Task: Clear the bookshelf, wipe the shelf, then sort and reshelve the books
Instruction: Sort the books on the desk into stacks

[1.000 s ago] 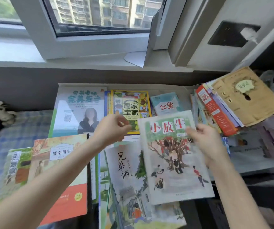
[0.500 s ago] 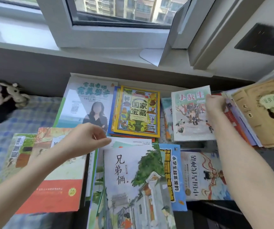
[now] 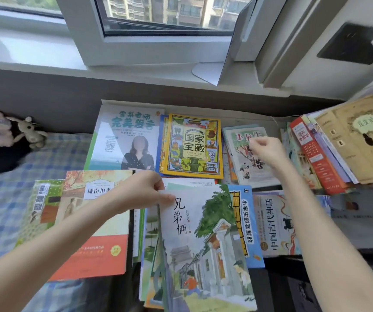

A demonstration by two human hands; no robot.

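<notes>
One alley-painted book [image 3: 203,244] | left fingers [image 3: 169,197] pinch its corner | right fingers [image 3: 254,144] curled, empty

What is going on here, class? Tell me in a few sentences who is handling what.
A person is sorting paperback books spread flat below a window. The left hand pinches the top corner of the white book with a painted tree and gateway. The right hand sits with curled fingers on the pale book with a tree drawing in the back row; whether it grips it is unclear.
</notes>
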